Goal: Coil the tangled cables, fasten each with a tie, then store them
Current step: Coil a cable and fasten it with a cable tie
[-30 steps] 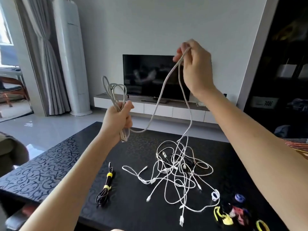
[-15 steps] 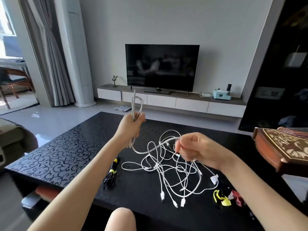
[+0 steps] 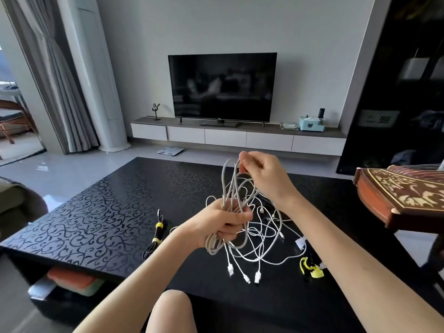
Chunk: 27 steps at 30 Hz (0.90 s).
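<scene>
My left hand (image 3: pixel 223 224) clenched round looped pale grey cord coil (image 3: pixel 212 246) above black scroll-patterned glossy table (image 3: pixel 108 212). My right hand (image 3: pixel 262 176), at 1 o'clock, pinches coil's top loop. Tangled white charging cables (image 3: pixel 257 275) lie beneath, some possibly snagged in coil. Black yellow-tied cable bundle (image 3: pixel 156 234) at 9 o'clock.

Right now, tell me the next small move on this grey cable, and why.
Probably lower the right hand and lay its pinched loop into the grip of the left hand. That hand holds the gathered loops of the grey cable, the pinched loop stands above them, and the bundle has no tie yet.
</scene>
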### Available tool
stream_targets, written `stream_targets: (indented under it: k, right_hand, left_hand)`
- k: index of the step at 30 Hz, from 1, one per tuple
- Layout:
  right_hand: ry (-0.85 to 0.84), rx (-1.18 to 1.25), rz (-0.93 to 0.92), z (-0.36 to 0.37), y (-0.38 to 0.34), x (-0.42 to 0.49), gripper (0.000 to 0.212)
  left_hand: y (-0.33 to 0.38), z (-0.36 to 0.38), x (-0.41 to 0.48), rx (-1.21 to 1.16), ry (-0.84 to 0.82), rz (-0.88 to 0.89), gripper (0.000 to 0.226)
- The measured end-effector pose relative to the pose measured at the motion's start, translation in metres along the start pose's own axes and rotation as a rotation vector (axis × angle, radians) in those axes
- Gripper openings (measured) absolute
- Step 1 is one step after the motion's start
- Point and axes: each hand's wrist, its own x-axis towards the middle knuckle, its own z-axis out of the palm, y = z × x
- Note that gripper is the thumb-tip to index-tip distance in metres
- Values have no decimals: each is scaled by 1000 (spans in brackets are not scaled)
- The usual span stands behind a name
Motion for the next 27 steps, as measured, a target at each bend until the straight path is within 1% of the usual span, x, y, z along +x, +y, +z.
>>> stream_targets:
  k: [2, 3, 5, 7, 8, 9, 10, 12, 14, 16, 18, 20, 22, 23, 25, 27]
  right_hand:
    - [1, -41, -1, -2, 1, 3, 33]
    - [8, -62, -4, -5, 2, 4, 32]
    - [38, -143, -30, -14, 4, 7, 34]
    - [59, -287, -74, -25, 6, 8, 34]
    - [58, -373, -91, -30, 6, 8, 33]
    - [44, -449, -97, -34, 6, 8, 34]
    - [14, -487, -92, -36, 5, 7, 35]
    - [-81, -432, -46, -38, 4, 7, 39]
    - [-146, -299, 37, -37, 3, 7, 38]
    - [-177, -151, 140, -31, 3, 7, 37]
    - [-190, -58, 196, -22, 4, 6, 36]
    - [-160, -16, 201, -15, 4, 6, 35]
    - [-112, 10, 197, -10, 5, 7, 36]
    - [-88, 25, 198, -9, 6, 8, 35]
    - [-40, 4, 179, -7, 8, 11, 35]
    - [-7, -118, 114, -5, 10, 13, 35]
  left_hand:
    - [-2, 4, 3, -64, 29, -11, 14]
    - [-4, 4, 3, -80, 71, -13, 15]
    - [-8, 3, 3, -45, 199, 1, 14]
    - [-12, -1, 2, -15, 300, -9, 7]
    - [-13, -4, 3, -13, 312, -15, 18]
    - [-13, -5, 3, 10, 309, -26, 34]
    - [-12, -5, 2, 69, 302, -26, 47]
    - [-9, -3, 4, 168, 320, 5, 56]
    - [-9, 0, 9, 135, 377, 50, 49]
    - [-10, 4, 13, -33, 332, 96, 37]
    - [-9, 8, 15, -169, 266, 105, 26]
    - [-5, 12, 13, -211, 197, 95, 18]
    - [-2, 13, 9, -192, 136, 91, 15]
    - [0, 13, 7, -175, 114, 97, 17]
    - [-1, 13, 5, -169, 69, 111, 27]
    - [-1, 15, 4, -211, 17, 96, 36]
